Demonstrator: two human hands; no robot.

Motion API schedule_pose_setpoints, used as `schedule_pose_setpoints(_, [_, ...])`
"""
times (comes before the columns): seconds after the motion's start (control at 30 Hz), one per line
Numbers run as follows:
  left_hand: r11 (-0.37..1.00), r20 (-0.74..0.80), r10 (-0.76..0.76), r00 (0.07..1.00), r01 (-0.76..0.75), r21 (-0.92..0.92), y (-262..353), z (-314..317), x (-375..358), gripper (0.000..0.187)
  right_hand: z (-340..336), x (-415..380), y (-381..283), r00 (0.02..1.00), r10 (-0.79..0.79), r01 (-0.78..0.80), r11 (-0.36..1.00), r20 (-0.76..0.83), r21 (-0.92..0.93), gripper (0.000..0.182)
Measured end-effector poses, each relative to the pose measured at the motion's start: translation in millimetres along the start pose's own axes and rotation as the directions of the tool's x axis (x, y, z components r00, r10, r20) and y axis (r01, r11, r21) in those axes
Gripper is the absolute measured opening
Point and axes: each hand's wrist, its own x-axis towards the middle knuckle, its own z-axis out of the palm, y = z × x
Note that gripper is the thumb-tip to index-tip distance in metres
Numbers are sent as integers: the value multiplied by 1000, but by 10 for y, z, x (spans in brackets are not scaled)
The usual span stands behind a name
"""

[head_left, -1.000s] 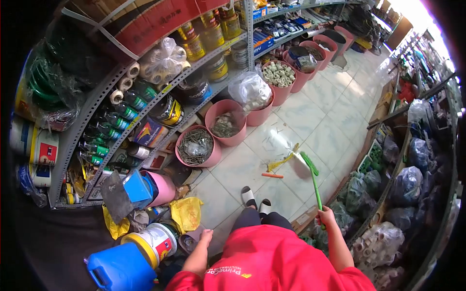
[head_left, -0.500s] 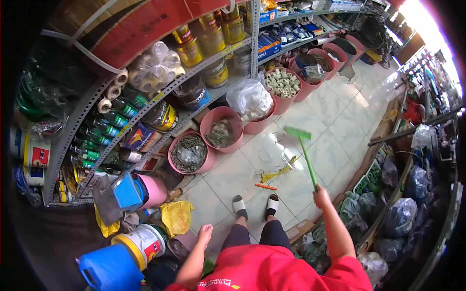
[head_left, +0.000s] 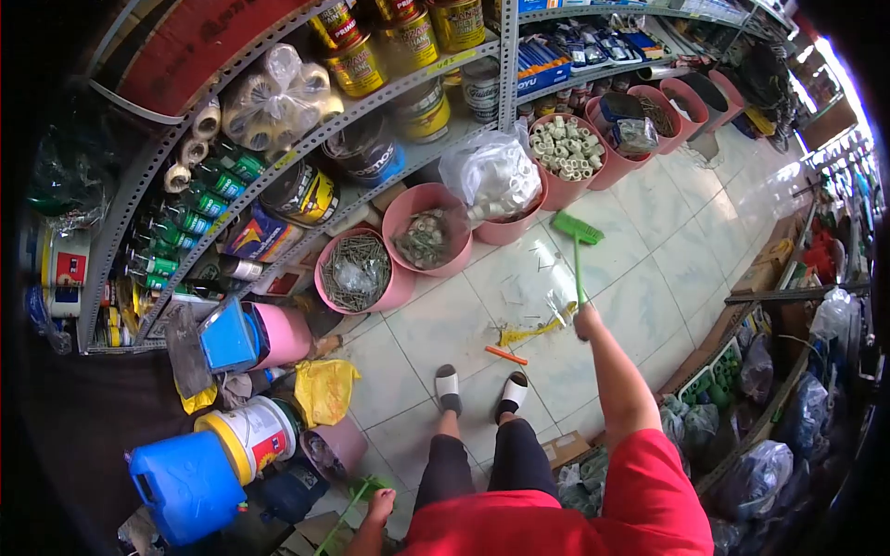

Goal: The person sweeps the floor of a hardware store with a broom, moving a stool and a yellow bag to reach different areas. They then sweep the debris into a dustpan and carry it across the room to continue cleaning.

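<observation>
My right hand (head_left: 587, 322) is wrapped round the green handle of a broom (head_left: 580, 232), its bristle head resting on the tiled floor near the pink buckets. On the floor below it lie a crumpled yellow scrap (head_left: 530, 331) and scattered bits of litter. An orange stick (head_left: 505, 355) lies just in front of my feet. Low at my side, my left hand (head_left: 380, 507) has its fingers curled, with nothing visible in them. Close beside it is a green long-handled tool, perhaps a dustpan (head_left: 373, 484), partly hidden by the hand.
Pink buckets of nails (head_left: 394, 295) and white pipe fittings (head_left: 565, 153) line the shelf's foot. At left stand a blue jerrycan (head_left: 190, 491), a paint pail (head_left: 269, 440) and a yellow sack (head_left: 324, 391). Bagged goods (head_left: 760, 473) crowd the right-hand shelves.
My right hand has pushed forward and left with the broom, whose head has turned and shifted slightly. My left hand has dropped lower, and more of the green tool shows. The view has shifted.
</observation>
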Motion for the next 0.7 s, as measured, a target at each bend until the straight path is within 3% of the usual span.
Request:
schedule_pose_setpoints(0.03, [999,-5,31,999,-31,40,22,37,51,25,270,-37,243,983,-168,164,985,-78,-58,34])
schedule_pose_setpoints(0.07, [999,29,25,999,-26,28,40,66,105,25,243,-362,151,999,-7,8,1000,38,-12,38])
schedule_pose_setpoints(0.1, [1000,64,18,998,-19,15,62,98,162,25,291,-602,182,995,47,-45,999,91,-18,42])
schedule_pose_setpoints(0.17, [1000,78,23,997,-23,-10,227,119,152,26,605,-870,605,983,30,-4,990,179,-142,49])
schedule_pose_setpoints(0.23, [998,32,49,998,-48,-32,541,132,73,27,447,-1488,566,954,73,-10,977,292,-212,48])
schedule_pose_setpoints(0.3, [991,3,111,994,-110,-79,413,163,355,27,556,-1649,942,959,-23,113,946,284,-304,50])
schedule_pose_setpoints(0.33, [990,1,117,993,-117,-77,367,141,397,27,97,-1979,534,921,118,-54,982,370,-180,50])
schedule_pose_setpoints(0.43, [989,2,116,993,-115,-90,528,37,445,27,-562,-2284,144,943,35,15,989,330,-148,46])
schedule_pose_setpoints(0.57, [994,56,41,998,-35,-101,708,-136,321,26,-570,-1911,-248,979,-17,55,982,204,-182,42])
schedule_pose_setpoints(0.7, [996,81,-2,997,9,-91,731,-270,187,26,426,-1161,0,981,-84,115,978,173,-175,46])
